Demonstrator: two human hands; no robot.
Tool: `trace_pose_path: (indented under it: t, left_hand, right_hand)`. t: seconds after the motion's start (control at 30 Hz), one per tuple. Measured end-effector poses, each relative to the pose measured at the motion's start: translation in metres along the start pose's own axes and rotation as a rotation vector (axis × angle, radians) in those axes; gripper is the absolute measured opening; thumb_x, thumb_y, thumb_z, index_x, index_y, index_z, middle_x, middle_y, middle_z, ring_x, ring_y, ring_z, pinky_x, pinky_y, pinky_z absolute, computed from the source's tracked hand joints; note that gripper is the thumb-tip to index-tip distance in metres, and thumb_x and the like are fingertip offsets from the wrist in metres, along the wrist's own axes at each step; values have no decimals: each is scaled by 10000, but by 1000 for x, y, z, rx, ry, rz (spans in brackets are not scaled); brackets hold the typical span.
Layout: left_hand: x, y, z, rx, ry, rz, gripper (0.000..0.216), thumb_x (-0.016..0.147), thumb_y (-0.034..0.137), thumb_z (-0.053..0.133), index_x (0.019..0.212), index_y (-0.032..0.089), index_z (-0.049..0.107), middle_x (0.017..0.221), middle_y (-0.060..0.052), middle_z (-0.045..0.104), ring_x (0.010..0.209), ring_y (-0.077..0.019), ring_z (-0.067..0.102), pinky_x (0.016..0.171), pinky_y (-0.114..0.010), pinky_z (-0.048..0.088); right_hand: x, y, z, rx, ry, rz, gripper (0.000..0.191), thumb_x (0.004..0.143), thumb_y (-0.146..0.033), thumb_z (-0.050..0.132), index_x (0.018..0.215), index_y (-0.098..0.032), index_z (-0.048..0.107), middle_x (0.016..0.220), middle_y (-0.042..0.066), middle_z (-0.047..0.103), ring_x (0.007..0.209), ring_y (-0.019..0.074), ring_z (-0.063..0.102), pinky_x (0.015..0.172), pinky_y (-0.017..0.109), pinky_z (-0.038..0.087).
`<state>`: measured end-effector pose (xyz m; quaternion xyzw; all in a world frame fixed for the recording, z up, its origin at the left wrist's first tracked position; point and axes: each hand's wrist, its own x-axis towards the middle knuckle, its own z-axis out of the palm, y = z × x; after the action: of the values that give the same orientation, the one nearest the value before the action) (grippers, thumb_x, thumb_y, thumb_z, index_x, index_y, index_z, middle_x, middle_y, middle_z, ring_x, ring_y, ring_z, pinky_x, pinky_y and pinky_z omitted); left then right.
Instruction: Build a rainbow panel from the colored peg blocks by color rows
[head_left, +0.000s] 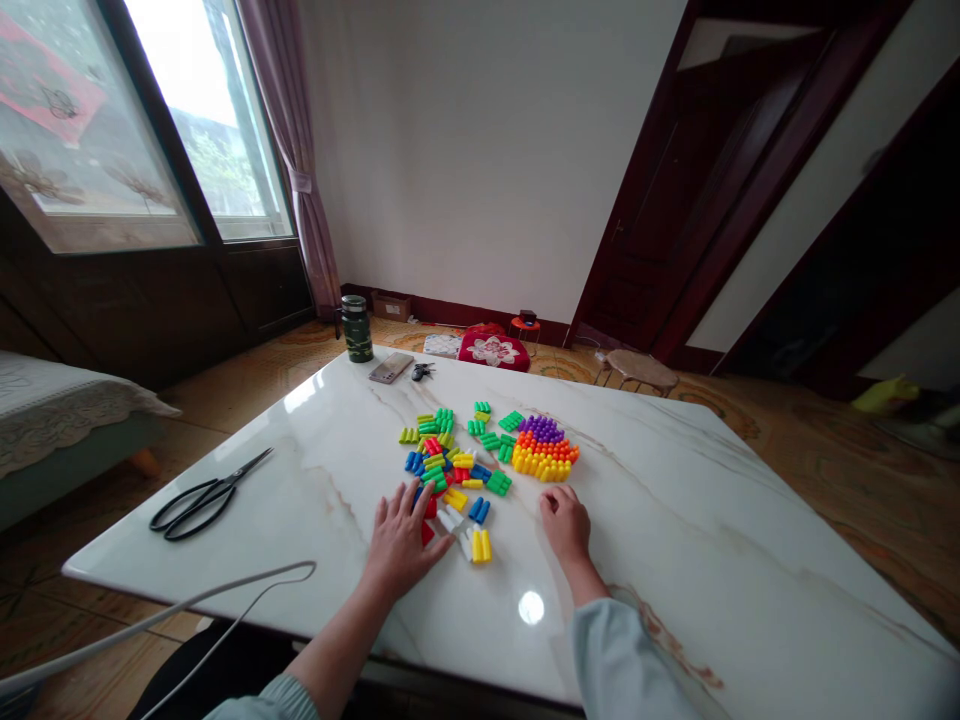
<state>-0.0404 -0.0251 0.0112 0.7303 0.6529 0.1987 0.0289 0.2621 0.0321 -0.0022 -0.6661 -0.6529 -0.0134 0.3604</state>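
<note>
My left hand (401, 540) lies with fingers spread at the near left edge of a loose pile of small plastic pieces. Red pieces (430, 507) and white pieces (450, 518) are by its fingers. A yellow piece (481, 546) and a blue piece (478, 510) lie just right of it. My right hand (567, 522) is curled closed on the table, and whatever is inside its fingers is hidden. Just beyond it, yellow pieces (541, 467), orange pieces (564, 452) and purple pieces (541, 430) are grouped in rows. Green pieces (499, 483) are scattered between.
Black-handled scissors (214, 495) lie on the marble-patterned table (315, 500) at left. A green flask (356, 328), a phone (391, 368) and keys (422, 371) are at the far edge. A pale cable (225, 580) crosses the near left corner. A round stool (641, 370) stands behind.
</note>
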Motion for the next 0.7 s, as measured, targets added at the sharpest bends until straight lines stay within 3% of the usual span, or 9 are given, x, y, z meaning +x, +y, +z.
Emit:
trace_pose_path:
  t: [0.47,0.57,0.7]
  left_hand:
    - [-1,-1,3,-8,14,9,807,803,594,557,1500,263,320,1556,-96,342,1440,-348,260,1166,-566,160]
    - [-1,-2,3,-12,14,6,807,798,586,566,1500,274,317,1559,-87,337,1444,-343,251,1168,-560,153]
    - [-1,-2,3,-16,18,8,821,791,591,569,1503,275,309,1558,-81,341,1443,-342,254,1170,-559,149]
  right_hand:
    - [0,-2,-1,-29,-47,-29,228,849,-242,469,779,-183,678,852,50,646,701,151,584,658,256,395]
    - [6,-23,1,16,-106,-89,219,856,-217,470,817,-191,683,857,48,654,745,159,603,669,249,418]
    - [27,-77,15,157,-233,-192,221,852,-157,492,917,-203,699,938,54,686,854,165,630,779,253,470]
